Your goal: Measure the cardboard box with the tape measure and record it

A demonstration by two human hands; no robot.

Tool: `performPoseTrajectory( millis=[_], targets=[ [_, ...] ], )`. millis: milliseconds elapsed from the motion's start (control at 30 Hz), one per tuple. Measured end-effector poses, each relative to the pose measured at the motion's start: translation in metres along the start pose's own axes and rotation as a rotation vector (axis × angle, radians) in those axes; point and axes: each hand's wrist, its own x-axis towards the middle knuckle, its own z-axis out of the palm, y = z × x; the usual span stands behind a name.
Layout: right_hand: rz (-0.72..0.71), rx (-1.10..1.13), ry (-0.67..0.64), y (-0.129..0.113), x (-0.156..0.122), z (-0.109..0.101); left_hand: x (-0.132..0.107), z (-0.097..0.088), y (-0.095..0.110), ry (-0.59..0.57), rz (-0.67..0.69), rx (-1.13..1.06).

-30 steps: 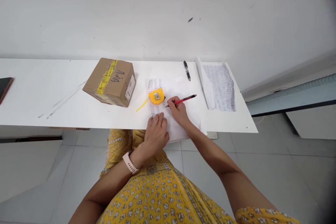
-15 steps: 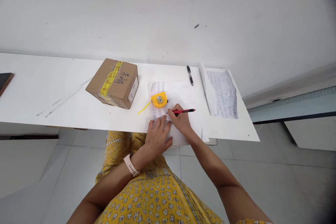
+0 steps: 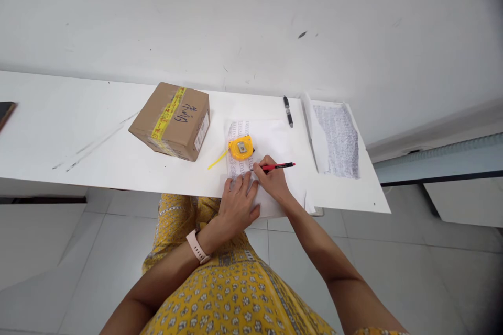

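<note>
My right hand (image 3: pixel 273 180) is closed around a red and black pen (image 3: pixel 282 166), its tip low over a white sheet of paper (image 3: pixel 273 136). Rows of handwriting run down the left side of the sheet. Fingers spread, my left hand (image 3: pixel 239 204) lies flat on the paper's lower left part. Just beyond both hands a yellow tape measure (image 3: pixel 241 147) rests on the sheet, with a short length of yellow tape sticking out to the left. The paper's near edge hangs past the table edge.
A taped cardboard box (image 3: pixel 173 120) stands on the white table (image 3: pixel 78 131) to the left. A black pen (image 3: pixel 288 111) lies beyond the paper. At the right is an open notebook page (image 3: pixel 338 138) dense with writing. A white wall (image 3: pixel 251 21) runs along the back.
The camera view has shifted slightly, so the things on the table appear a little displaced. Both hands keep nearly the same pose on the paper, the pen still in my right hand.
</note>
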Motion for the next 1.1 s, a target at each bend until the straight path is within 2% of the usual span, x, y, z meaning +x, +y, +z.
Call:
performPoseTrajectory(
  millis=[1100],
  targets=[
    [0.014,0.003,0.046,-0.0015,0.0001,-0.0007,-0.0001,0.0025,-0.0016,0.004,0.007,-0.01]
  ],
)
